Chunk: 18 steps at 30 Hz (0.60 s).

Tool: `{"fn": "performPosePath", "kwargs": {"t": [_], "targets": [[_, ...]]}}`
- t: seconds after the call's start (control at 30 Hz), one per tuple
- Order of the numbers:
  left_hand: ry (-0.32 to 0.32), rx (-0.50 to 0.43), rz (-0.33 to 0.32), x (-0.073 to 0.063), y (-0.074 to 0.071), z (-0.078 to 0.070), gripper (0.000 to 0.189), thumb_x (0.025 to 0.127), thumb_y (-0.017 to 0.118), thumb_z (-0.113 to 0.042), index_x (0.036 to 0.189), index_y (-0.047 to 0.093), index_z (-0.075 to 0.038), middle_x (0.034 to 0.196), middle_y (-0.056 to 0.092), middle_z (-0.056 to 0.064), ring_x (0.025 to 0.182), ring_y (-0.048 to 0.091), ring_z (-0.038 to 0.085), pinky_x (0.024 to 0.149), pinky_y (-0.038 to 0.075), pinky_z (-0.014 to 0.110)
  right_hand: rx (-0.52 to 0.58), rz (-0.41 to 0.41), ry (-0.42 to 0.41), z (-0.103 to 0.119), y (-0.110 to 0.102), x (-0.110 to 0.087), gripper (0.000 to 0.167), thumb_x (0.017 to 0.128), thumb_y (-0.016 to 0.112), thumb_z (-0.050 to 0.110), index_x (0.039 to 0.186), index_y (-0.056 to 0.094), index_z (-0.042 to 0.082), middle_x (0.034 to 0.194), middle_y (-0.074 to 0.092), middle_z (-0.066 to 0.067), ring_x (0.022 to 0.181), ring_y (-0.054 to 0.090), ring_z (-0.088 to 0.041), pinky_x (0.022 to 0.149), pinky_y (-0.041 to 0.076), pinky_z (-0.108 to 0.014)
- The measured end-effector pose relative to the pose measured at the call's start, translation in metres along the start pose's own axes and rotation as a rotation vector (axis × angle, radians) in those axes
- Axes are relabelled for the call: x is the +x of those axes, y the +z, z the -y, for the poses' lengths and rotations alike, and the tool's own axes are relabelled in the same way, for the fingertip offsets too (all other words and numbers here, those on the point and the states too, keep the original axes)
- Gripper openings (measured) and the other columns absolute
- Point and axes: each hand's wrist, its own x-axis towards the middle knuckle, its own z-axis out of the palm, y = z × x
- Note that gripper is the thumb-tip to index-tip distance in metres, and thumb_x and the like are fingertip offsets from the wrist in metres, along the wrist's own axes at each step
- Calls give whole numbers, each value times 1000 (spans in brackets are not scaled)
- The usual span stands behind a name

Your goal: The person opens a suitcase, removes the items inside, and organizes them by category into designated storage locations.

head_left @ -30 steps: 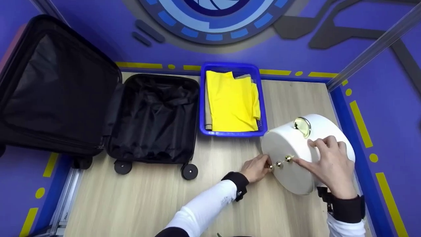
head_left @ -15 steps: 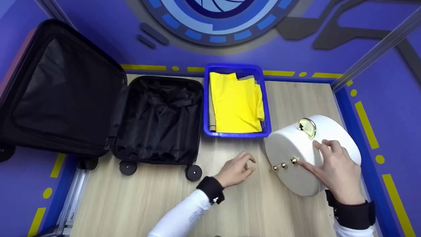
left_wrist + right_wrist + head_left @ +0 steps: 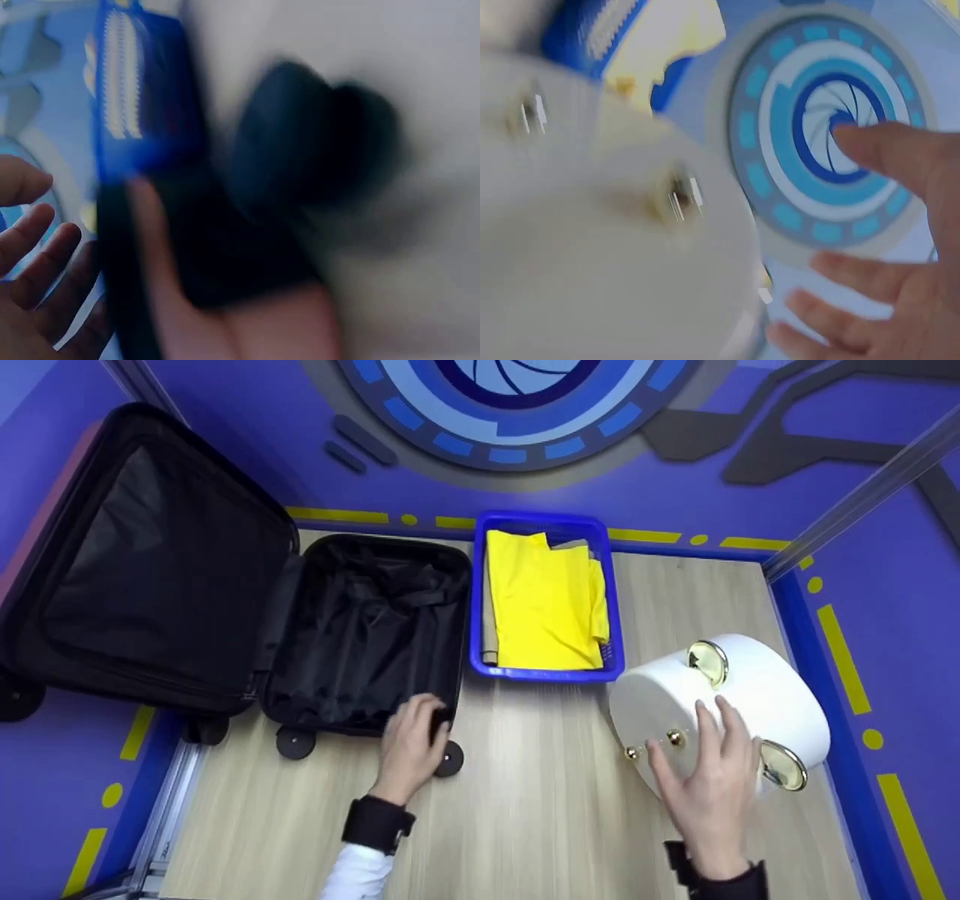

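A white rounded case (image 3: 757,682) lies on its side at the right of the table, its flat end with small gold knobs (image 3: 676,737) facing left. Two gold-rimmed fittings (image 3: 709,661) show on its curved side. Over the near part of it, my right hand (image 3: 709,795) has its fingers spread, and the right wrist view shows the fingers apart from the case. My left hand (image 3: 409,754), loosely curled and holding nothing, is over the near right corner of the open black suitcase (image 3: 375,637), beside a wheel (image 3: 450,759). The left wrist view is blurred.
A blue plastic basket (image 3: 480,592) stands at the back, right of the suitcase, with folded yellow cloth (image 3: 544,600) and some beige cloth inside. The suitcase lid (image 3: 165,577) leans open at left. Purple walls border the wooden table (image 3: 540,810).
My left hand has left the case's gold knobs and swung left to the suitcase. My right hand has let go of the case and moved nearer and left, uncovering the second gold-rimmed fitting.
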Motion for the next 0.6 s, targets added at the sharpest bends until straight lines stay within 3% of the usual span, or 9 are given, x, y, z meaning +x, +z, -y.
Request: {"fn": "performPosePath", "kwargs": {"t": [0.1, 0.27, 0.43, 0.6], "targets": [[-57, 59, 31, -14, -4, 13, 29, 93, 75, -23, 118, 70, -9, 124, 66, 9, 116, 61, 33, 96, 47, 53, -37, -24, 55, 5, 15, -14, 86, 74, 83, 35, 143, 53, -6, 150, 45, -33, 137, 41, -58, 112, 10, -82], [-80, 110, 136, -27, 1, 19, 33, 99, 67, -38, 120, 74, -15, 126, 68, 6, 120, 58, 33, 106, 35, 60, -129, -40, 164, 3, 43, -26, 97, 73, 88, 28, 154, 42, 1, 154, 34, -31, 146, 26, -54, 113, -5, -79], [-100, 131, 165, -21, 5, 18, 38, 97, 67, -45, 122, 76, -18, 126, 69, 1, 115, 56, 31, 105, 31, 60, -191, -99, 227, -8, 67, -19, 96, 75, 87, 24, 156, 39, 12, 148, 28, -28, 143, 21, -50, 111, -9, -74], [-118, 120, 194, -21, 7, 18, 43, 94, 70, -49, 125, 76, -19, 126, 69, -2, 115, 55, 30, 106, 29, 58, -202, -178, 186, -27, 72, -13, 83, 74, 84, 24, 146, 46, 14, 143, 34, -25, 139, 26, -48, 110, -9, -71]]}}
